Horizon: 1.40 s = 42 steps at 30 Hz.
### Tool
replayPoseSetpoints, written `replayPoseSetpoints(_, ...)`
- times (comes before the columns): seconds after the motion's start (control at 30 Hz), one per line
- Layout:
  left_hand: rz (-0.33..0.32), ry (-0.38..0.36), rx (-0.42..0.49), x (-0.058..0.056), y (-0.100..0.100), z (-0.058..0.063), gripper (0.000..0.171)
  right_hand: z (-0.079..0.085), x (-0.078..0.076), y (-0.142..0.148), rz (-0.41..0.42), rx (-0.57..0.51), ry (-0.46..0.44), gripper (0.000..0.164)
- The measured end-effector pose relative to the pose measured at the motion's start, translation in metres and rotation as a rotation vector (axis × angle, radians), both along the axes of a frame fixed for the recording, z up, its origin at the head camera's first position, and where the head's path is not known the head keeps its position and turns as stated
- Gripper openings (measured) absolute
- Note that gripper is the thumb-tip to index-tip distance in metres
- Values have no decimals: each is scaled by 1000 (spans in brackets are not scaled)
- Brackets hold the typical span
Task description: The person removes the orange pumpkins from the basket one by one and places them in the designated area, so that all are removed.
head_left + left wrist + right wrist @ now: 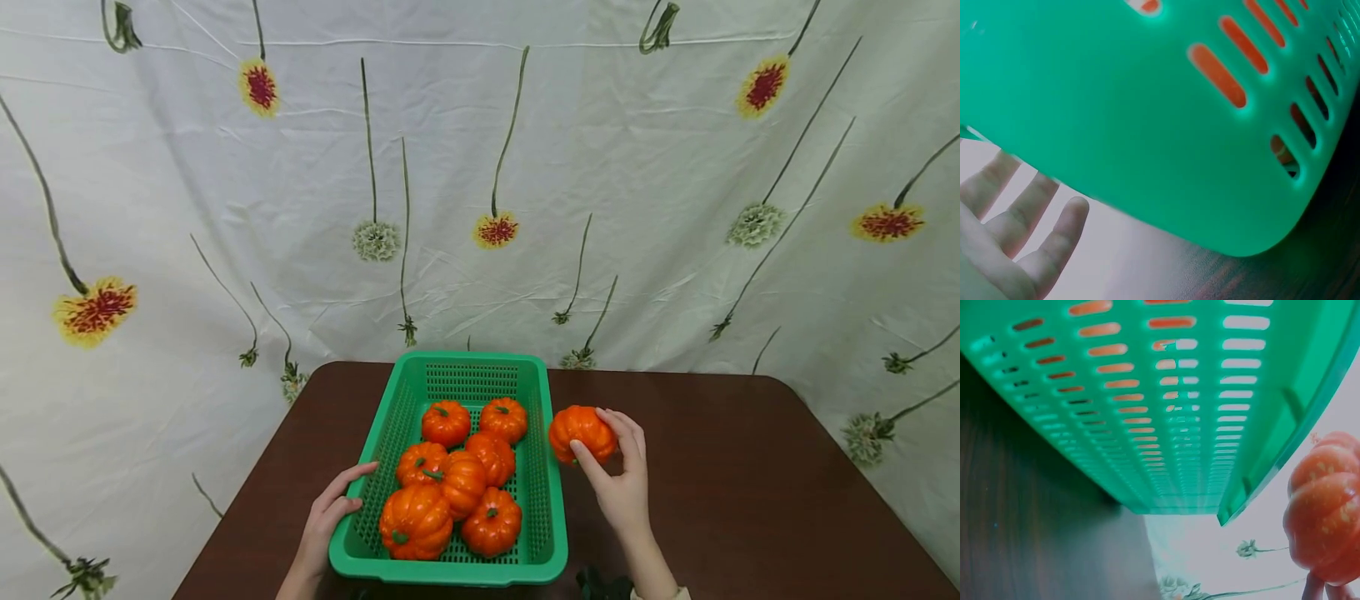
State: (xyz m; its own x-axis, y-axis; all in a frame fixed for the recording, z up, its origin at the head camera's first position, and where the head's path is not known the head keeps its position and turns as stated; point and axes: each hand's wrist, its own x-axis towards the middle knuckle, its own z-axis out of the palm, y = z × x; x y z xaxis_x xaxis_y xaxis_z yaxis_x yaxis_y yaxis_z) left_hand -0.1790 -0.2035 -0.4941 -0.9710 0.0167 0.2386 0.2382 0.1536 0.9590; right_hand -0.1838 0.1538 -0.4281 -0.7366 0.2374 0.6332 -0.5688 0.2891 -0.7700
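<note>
A green plastic basket [557, 533] with slotted walls holds several small orange pumpkins [492, 522] with green stems. My right hand [622, 475] grips another orange pumpkin [582, 434] between thumb and fingers, beside the basket's right rim. In the right wrist view that pumpkin [1325, 509] shows at the right edge, level with the basket rim, with fingertips beneath it. On the basket's left rim rests my left hand [330, 512], its fingers fairly straight. In the left wrist view the left hand's fingers [1054, 247] extend along the basket's edge [1116, 156].
The basket stands on a dark brown table [712, 467] whose far corners are rounded. Behind the table hangs a white cloth [450, 125] printed with flowers. A small dark object [600, 583] shows at the bottom edge near the right forearm.
</note>
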Motion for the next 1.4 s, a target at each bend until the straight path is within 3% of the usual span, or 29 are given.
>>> replayPoseSetpoints(0.57,6,6,-11,-1,-1,-1,43,-20,-16,11,-147,-72,-142,47)
replayPoseSetpoints(0.93,-26,12,7,0,-1,-2,43,-69,-41,29,-197,-136,-219,45)
replayPoseSetpoints(1.4,-16,-13,51,0,1,1,44,-90,-49,42,-317,-107,-359,41)
